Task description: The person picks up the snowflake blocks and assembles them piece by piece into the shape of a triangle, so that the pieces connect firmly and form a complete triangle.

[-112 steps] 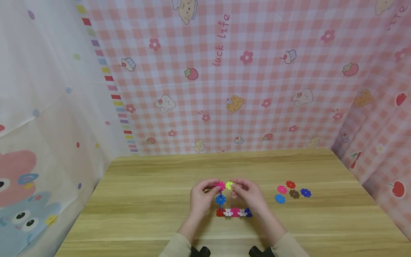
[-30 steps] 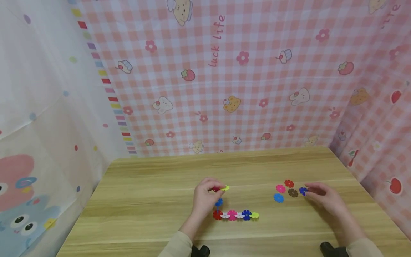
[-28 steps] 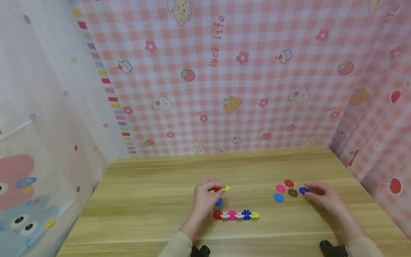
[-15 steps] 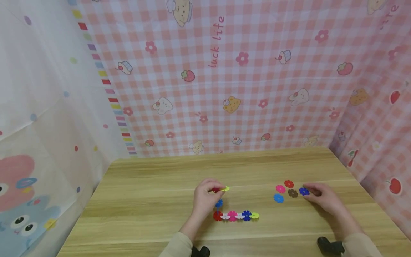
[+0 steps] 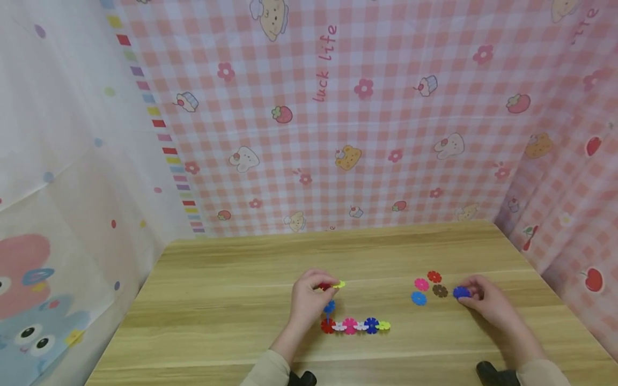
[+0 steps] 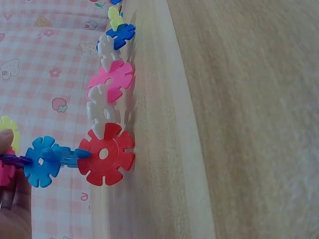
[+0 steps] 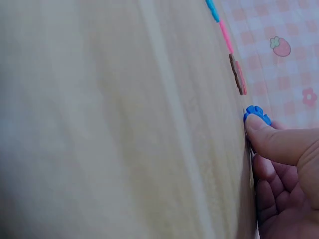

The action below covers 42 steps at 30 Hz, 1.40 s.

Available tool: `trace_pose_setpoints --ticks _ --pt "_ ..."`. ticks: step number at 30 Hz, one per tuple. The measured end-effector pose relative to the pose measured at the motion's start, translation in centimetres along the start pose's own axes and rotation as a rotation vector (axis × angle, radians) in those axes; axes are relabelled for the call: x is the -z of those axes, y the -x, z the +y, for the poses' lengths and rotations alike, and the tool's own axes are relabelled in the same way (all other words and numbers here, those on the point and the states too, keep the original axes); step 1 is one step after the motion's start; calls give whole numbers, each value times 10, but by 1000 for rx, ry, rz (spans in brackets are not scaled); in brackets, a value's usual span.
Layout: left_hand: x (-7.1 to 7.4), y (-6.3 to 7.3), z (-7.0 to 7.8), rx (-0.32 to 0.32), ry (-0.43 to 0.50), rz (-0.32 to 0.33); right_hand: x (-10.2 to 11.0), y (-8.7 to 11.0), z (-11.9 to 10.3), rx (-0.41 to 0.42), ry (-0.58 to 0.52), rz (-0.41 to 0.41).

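We've got the right hand (image 5: 487, 303) with thumb and fingers clamped on the blue disc (image 5: 461, 292), at the right of the loose pieces on the table (image 5: 217, 295); can't tell if it's fully off the wood. The left hand (image 5: 309, 297) has its fingers clamped on the pink disc (image 6: 7, 174) atop the linked chain (image 5: 350, 326), the upper yellow disc (image 5: 340, 284) beside it.

Step in hand looks like a pickup. To do it well, we'd pinch the rim only, leave the far slots free, lift straight up and clear the brown disc (image 5: 440, 290) just beside it. We'd keep the left grip firm but light; the chain would probably bend at its slots if tugged.

Orientation: blue disc is round, no long axis across its face; slightly tilted, free rim toward the brown disc. Chain makes an L: 1 base row, long axis left to right, corner red disc (image 6: 117, 159) to end yellow disc (image 5: 383, 325); 1 column rising upright from the corner red disc to the left fingers.
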<state>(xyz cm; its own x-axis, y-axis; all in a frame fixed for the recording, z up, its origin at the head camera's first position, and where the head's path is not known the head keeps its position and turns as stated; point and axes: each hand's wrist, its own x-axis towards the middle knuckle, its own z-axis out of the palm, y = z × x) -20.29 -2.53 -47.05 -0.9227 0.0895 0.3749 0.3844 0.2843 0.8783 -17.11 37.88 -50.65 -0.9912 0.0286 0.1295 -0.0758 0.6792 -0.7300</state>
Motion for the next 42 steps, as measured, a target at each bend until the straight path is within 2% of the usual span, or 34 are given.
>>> trace_pose_setpoints --ticks 7,15,23,29,35,42 --pt "-1 0 -1 -18 6 -2 -7 9 -9 110 -4 61" --pt "0 1 0 -10 18 4 -20 8 -45 27 -87 -49" --pt "0 0 -2 -2 11 11 -52 -4 -88 105 -181 -91" --pt "0 0 -2 -2 20 15 -79 -15 -116 171 -212 -123" --pt "1 1 -1 10 35 23 -103 -20 -147 168 -248 -129" --pt "-1 -1 -1 13 51 18 -119 -24 -166 150 -349 -136"
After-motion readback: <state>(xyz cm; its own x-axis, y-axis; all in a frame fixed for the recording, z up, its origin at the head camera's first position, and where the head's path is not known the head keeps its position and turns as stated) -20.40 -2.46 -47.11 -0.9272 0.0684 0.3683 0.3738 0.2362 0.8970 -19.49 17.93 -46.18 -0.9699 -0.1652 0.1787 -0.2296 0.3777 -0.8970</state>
